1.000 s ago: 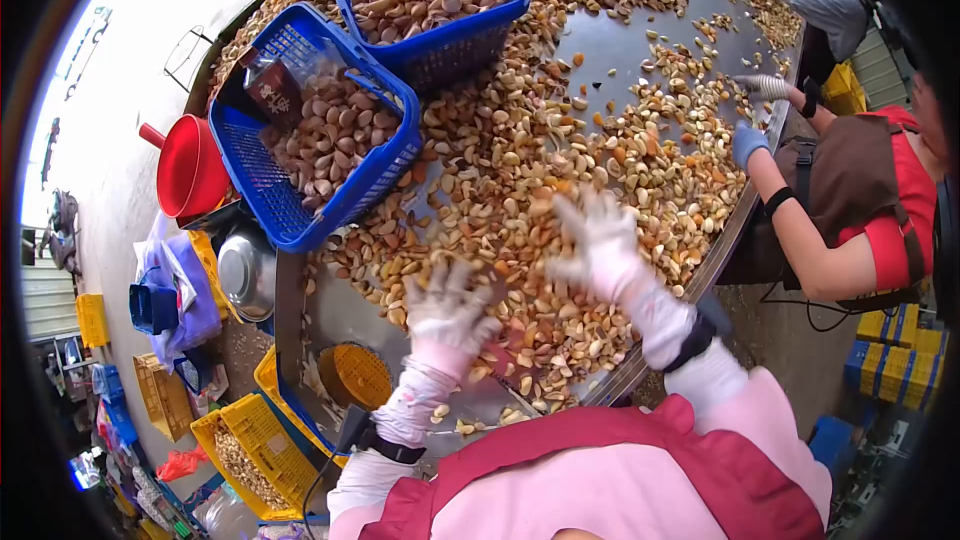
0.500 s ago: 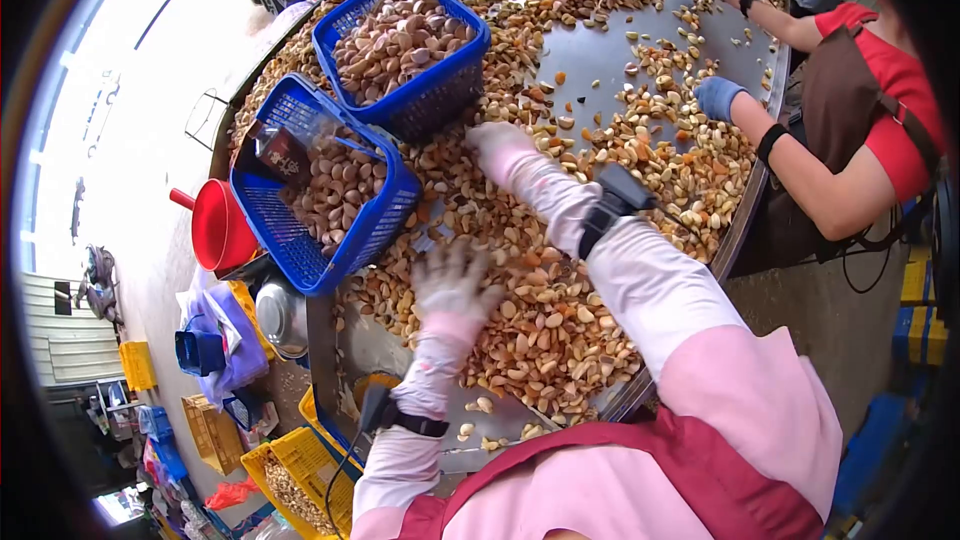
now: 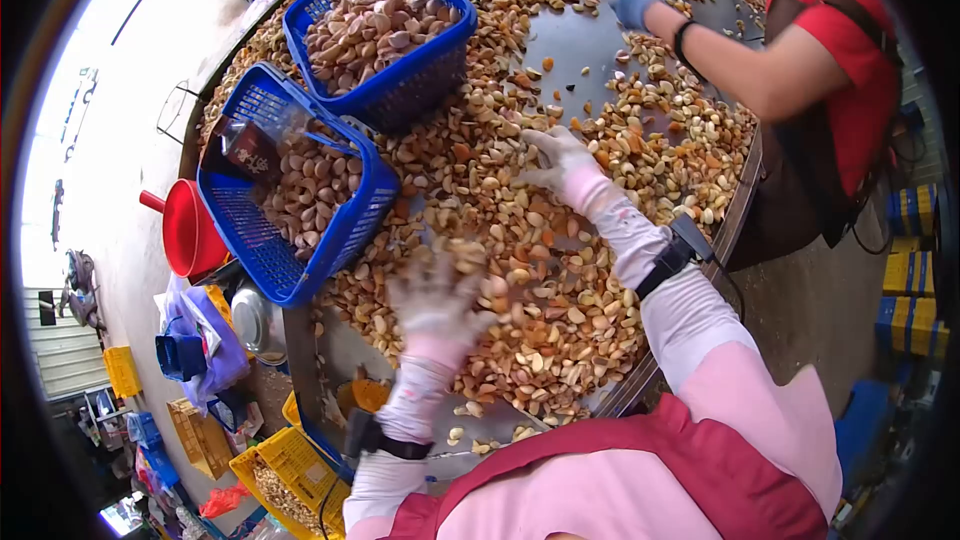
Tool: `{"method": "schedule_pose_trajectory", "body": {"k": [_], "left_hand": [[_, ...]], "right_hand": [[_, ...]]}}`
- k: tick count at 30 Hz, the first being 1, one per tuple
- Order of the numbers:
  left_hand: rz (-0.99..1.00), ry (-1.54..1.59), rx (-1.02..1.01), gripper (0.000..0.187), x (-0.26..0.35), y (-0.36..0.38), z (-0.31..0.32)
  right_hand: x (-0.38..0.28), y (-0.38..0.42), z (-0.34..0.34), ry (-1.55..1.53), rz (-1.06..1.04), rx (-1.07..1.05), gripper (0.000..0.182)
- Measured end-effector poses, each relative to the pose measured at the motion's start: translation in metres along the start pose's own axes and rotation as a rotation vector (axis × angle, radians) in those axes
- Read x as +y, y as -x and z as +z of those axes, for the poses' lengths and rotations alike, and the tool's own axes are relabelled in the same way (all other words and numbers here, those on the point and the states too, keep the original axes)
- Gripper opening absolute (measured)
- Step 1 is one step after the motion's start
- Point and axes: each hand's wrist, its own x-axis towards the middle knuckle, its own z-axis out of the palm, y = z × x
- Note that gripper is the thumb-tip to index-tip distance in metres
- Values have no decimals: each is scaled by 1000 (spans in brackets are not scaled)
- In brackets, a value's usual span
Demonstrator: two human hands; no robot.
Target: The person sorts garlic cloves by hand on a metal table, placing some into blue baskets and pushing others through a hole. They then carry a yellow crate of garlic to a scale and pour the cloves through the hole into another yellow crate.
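Loose garlic cloves (image 3: 545,315) cover much of a metal table (image 3: 570,45) in front of me. My left hand (image 3: 437,305), in a pale glove and blurred by motion, lies over the cloves with its fingers spread. Further out on the right, my right hand (image 3: 565,165), also gloved, rests at the heap with fingers apart and a little bent. No held item shows in either hand. Beyond my hands, to the left, a blue basket (image 3: 345,230) holds cloves and a dark red printed box (image 3: 250,152). A second blue basket (image 3: 420,65), fuller with cloves, stands against it.
A co-worker in a red shirt (image 3: 855,40) leans over the table's right side, a blue-gloved hand (image 3: 632,8) reaching across. Left of the table are a red scoop-like container (image 3: 192,230), a metal pot (image 3: 258,320) and a yellow crate (image 3: 300,465) with cloves.
My right hand has moved away from the fuller basket, to the right and nearer me, its fingers spreading. My left hand has shifted slightly. The co-worker's blue-gloved hand has moved further over the table.
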Motion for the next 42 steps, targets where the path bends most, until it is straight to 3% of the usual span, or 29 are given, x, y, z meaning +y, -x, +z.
{"method": "schedule_pose_trajectory", "body": {"k": [2, 5, 7, 9, 11, 12, 14, 15, 17, 19, 21, 23, 26, 27, 28, 29, 31, 32, 33, 35, 37, 39, 41, 42], "left_hand": [[-105, -104, 45, 74, -24, -1, -5], [-141, -32, 67, 59, -13, -14, -26], [-81, 72, 172, 51, 3, -39, -30], [112, 201, 265, 50, 20, -74, -9], [111, 93, 239, 47, 36, -110, 18], [107, -24, 220, 45, 42, -120, 24], [48, 34, 231, 43, 44, -123, 9], [-16, 86, 240, 41, 45, -125, -2], [-12, 124, 302, 32, 58, -108, -22], [320, 43, -37, 19, 70, -96, -5], [266, -48, 7, 16, 86, -92, 11], [217, -141, 58, 12, 95, -94, 11], [171, -192, -94, 12, 93, -107, 4], [152, -28, -152, 15, 80, -113, 2], [-30, 359, -176, 17, 67, -108, -6], [-212, 743, -187, 20, 52, -108, -12], [-435, 1376, -101, 23, 21, -100, -10], [-365, 1412, -71, 23, 15, -90, -10], [-62, 988, 114, 20, 14, -81, 5], [53, 545, -134, 17, 48, -64, -32], [37, 485, -157, 15, 51, -58, -23], [-332, 894, 78, 19, 36, -50, -28], [-294, 763, 46, 24, 29, -39, -27], [-231, 537, -107, 27, 41, -32, -25]], "right_hand": [[6, 19, -5, -226, -72, 102, 59], [22, 34, -20, -287, -6, 203, 59], [14, 53, -22, -262, 36, 138, 50], [5, 66, -11, 170, -197, 7, 40], [11, 66, -6, 128, -293, 44, 37], [12, 66, -10, -108, -73, -14, 38], [11, 70, -25, -457, 156, 88, 36], [5, 84, -47, -318, 340, 136, 26], [16, 97, -65, 277, 321, 94, 27], [13, 106, -47, 577, 141, 163, 25], [-8, 116, -33, 628, -152, 126, 10], [-10, 119, -12, 668, -237, -5, 7], [-1, 105, -6, 602, -61, -71, 12], [3, 101, -5, 565, 12, -103, 13], [-7, 94, -22, 452, 193, -239, 16], [3, 103, -36, 291, 111, -170, 22], [33, 110, -45, -315, 271, -14, 25], [40, 117, -52, -228, 207, 55, 24], [44, 123, -55, -142, 143, 124, 24], [20, 125, -61, -244, 246, 46, 19], [-1, 124, -52, -69, 84, 3, 15], [-33, 130, -30, 60, -54, -254, 23], [-43, 135, 12, 227, -161, -291, 22], [-42, 135, 39, 244, -194, -187, 20]]}}
